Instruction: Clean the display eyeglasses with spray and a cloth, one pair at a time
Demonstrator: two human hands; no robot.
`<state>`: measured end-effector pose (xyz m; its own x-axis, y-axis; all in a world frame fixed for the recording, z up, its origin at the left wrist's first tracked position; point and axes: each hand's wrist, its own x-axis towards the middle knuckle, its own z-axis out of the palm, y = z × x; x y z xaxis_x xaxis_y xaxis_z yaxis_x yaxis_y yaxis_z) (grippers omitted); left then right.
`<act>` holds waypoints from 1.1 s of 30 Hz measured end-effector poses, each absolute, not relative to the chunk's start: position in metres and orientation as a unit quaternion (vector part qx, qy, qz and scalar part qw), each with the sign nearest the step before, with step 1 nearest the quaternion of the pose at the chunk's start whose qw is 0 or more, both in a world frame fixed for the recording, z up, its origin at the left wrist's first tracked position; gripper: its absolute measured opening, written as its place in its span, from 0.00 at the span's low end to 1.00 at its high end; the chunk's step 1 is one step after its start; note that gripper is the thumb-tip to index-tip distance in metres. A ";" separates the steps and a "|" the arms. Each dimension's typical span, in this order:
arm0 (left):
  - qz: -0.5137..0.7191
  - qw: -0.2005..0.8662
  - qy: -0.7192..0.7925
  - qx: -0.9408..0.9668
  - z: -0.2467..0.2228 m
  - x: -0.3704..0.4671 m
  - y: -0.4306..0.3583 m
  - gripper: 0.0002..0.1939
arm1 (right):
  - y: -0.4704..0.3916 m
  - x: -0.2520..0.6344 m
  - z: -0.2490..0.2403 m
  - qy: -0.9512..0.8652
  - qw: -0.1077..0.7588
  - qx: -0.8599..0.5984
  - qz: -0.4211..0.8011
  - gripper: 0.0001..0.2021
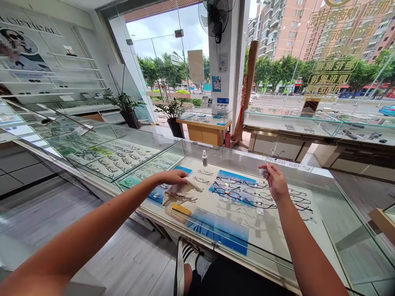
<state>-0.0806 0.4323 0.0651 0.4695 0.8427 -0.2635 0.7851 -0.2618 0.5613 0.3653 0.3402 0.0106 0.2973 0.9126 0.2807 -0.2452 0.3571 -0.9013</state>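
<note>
Over the glass display case (317,172), my left hand (173,177) is closed on a beige cloth (179,192) with dark lettering, which hangs below my fingers. My right hand (277,181) pinches a pair of thin-framed eyeglasses (273,156), raised above the case at the right. Their outline is faint against the bright background. A small white bottle (205,158) stands upright between my hands, farther back. Several dark-framed eyeglasses (226,193) lie in rows under the glass, some over a blue sheet (236,176).
More glass cases with eyeglasses (123,154) extend to the left. Across the aisle stand a low wooden display table (197,132), potted plants (128,113) and another glass case (290,125). A fan (213,17) hangs on the pillar. My shoe (189,253) is below the front edge.
</note>
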 end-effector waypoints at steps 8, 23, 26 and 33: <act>0.044 0.457 0.460 0.760 0.137 -0.061 0.397 0.23 | 0.341 0.363 0.009 -0.432 0.697 -0.390 0.418 0.16; 0.269 0.610 0.288 0.687 0.183 0.051 0.398 0.24 | 0.342 0.364 0.014 -0.420 0.717 -0.383 0.403 0.17; 0.286 0.631 0.266 0.670 0.167 0.086 0.408 0.20 | 0.340 0.368 0.018 -0.412 0.727 -0.374 0.401 0.16; 0.435 0.576 0.267 0.638 0.107 0.156 0.430 0.27 | 0.338 0.372 0.024 -0.394 0.749 -0.363 0.390 0.15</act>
<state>0.1558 0.4299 0.1066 0.4780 0.8426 0.2482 -0.1604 -0.1941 0.9678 0.3718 0.3377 0.0243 0.3851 0.8707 0.3060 -0.2989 0.4314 -0.8512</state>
